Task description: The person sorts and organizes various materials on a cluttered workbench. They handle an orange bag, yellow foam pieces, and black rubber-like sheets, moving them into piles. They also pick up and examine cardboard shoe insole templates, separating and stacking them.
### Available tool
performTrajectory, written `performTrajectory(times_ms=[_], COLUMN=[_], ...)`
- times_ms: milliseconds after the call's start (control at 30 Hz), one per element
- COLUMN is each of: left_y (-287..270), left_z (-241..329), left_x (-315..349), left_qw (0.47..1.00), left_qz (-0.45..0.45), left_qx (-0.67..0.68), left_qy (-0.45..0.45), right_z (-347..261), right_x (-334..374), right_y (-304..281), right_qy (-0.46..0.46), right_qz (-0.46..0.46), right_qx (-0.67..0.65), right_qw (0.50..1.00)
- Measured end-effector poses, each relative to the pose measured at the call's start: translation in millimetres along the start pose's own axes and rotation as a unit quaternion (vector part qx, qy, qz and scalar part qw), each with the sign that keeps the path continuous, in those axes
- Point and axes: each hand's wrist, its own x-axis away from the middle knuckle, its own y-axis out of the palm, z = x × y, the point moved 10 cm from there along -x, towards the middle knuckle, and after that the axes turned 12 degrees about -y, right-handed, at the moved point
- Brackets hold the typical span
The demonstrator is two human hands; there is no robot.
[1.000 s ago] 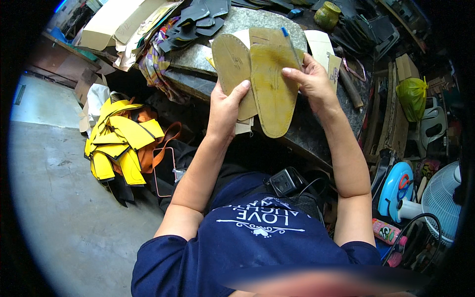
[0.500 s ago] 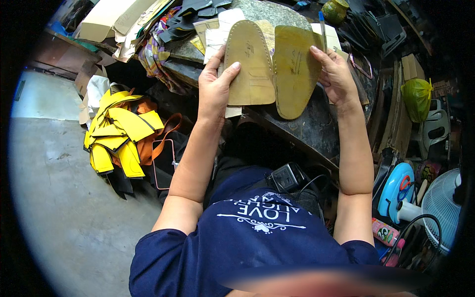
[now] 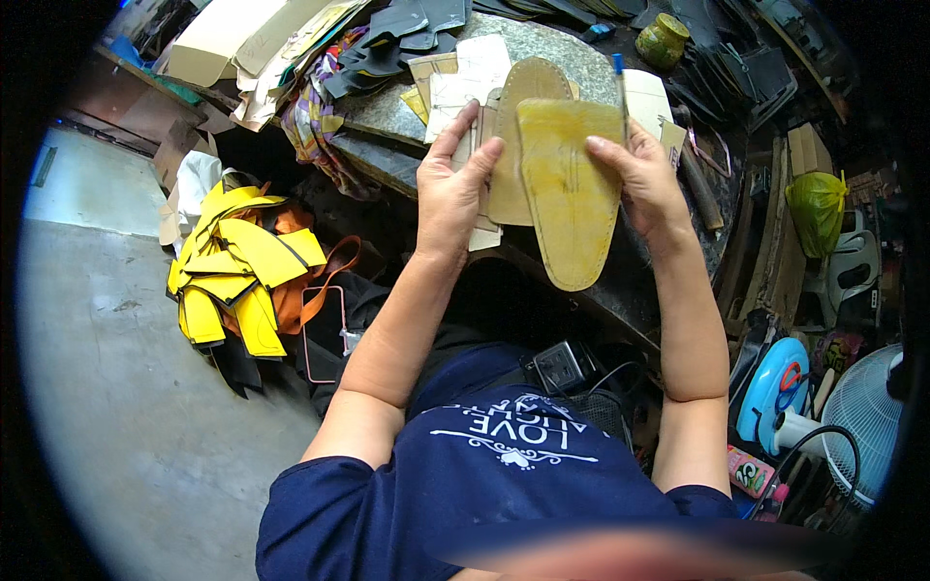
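My left hand (image 3: 451, 189) is closed on a tan sole-shaped pattern piece (image 3: 506, 189), its rounded end up and small holes along its edge. Paler flat pieces (image 3: 484, 236) show behind that hand; whether it grips them too I cannot tell. Between thumb and fingers, my right hand (image 3: 647, 184) pinches a yellowish pattern piece (image 3: 570, 194), narrow rounded end down. This piece overlaps the front of the tan one and hides part of it. A blue-capped pen (image 3: 619, 82) stands up beside the right fingers, apparently held with the piece.
Behind my hands is a stone-topped worktable (image 3: 581, 60) with dark cut pieces (image 3: 392, 44), white paper patterns (image 3: 470, 77) and a jar (image 3: 663, 42). Yellow cut pieces (image 3: 254, 257) are heaped at left. A fan (image 3: 857, 416) and a blue round object (image 3: 770, 392) stand at right.
The yellowish piece has moved left and toward me, from beside the tan piece to overlapping its front. My left hand has shifted slightly right, and the hands are closer together.
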Motion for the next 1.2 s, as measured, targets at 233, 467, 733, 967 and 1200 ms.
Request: performTrajectory(times_ms=[233, 467, 733, 967, 1200], left_y=[-24, -17, 11, 18, 33], left_z=[12, 29, -6, -5, -4], left_x=[1, 13, 7, 7, 11], left_qw=[0.999, 0.999, 0.994, 0.988, 0.992], left_qz=[0.025, -0.002, -0.049, -0.036, -0.056], left_qx=[-0.029, -0.042, 0.074, 0.115, 0.093], left_qy=[0.006, 0.034, -0.068, -0.092, -0.071], right_z=[-25, -2, 8, -3, 9], right_x=[-21, -4, 10, 3, 8], right_y=[-43, -29, 2, -18, 0], right_qy=[-0.119, 0.024, 0.052, 0.004, 0.043], right_qz=[0.1, 0.071, 0.054, 0.085, 0.056], right_qx=[0.066, -0.055, -0.03, -0.079, -0.136], right_qw=[0.986, 0.996, 0.997, 0.993, 0.988])
